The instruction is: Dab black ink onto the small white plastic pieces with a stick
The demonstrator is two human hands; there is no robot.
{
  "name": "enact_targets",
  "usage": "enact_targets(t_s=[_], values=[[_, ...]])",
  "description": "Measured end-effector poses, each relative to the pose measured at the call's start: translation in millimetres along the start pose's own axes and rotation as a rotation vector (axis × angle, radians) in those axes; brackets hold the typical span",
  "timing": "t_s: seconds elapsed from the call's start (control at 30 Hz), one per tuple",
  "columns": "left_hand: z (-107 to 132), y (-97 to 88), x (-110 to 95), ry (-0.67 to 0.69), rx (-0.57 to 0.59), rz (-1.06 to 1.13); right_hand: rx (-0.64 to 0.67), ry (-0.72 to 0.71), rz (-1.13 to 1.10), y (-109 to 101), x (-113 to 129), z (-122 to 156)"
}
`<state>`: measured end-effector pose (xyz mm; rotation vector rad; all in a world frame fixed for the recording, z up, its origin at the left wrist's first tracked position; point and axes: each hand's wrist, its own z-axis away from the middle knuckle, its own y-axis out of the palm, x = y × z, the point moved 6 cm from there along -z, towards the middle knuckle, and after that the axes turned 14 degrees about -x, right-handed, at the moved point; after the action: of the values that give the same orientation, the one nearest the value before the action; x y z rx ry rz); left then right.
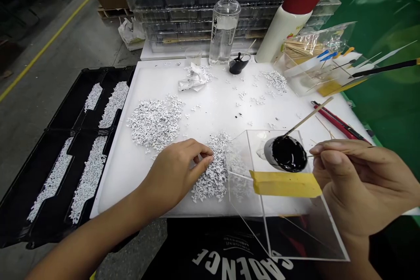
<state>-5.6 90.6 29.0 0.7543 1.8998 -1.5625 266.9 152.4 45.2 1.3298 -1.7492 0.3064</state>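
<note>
Two hands are in view, held well apart. The left hand (173, 175) rests its fingertips (205, 157) in a heap of small white pieces (211, 179) at the near edge of a white plastic board (131, 188); whether those fingers grip a piece cannot be confirmed. The right hand (357, 175) pinches a thin wooden stick (341, 151) between thumb and forefinger, its tip just beside a cup of black liquid (285, 153). The cup stands on a clear acrylic stand (249, 192), which carries a strip of yellow tape (285, 183) and overlaps the heap's right side. A second wooden stick (308, 116) leans in the cup.

A larger heap of white pieces (154, 122) lies further left, with loose pieces scattered across the board. At the far edge are crumpled tissue (193, 78), a clear plastic cup (193, 56), a clear bottle (226, 22) and a red-capped white bottle (288, 22). A red-handled tool (337, 122) lies at the right edge. Black trays (59, 140) left of the board hold rows of white pieces. Stacked clear trays (197, 4) stand behind.
</note>
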Motion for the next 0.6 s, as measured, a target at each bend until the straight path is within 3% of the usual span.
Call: enact_targets(t_s=[0.4, 0.6], values=[[-2.4, -0.4, 10.9, -0.223, 0.08, 0.108, 0.01, 0.036, 0.04, -2.3, -1.1, 2.6], [-3.7, -9.1, 19.9, -0.347, 0.075, 0.295, -0.003, 0.047, 0.07, -5.7, -1.6, 2.5]])
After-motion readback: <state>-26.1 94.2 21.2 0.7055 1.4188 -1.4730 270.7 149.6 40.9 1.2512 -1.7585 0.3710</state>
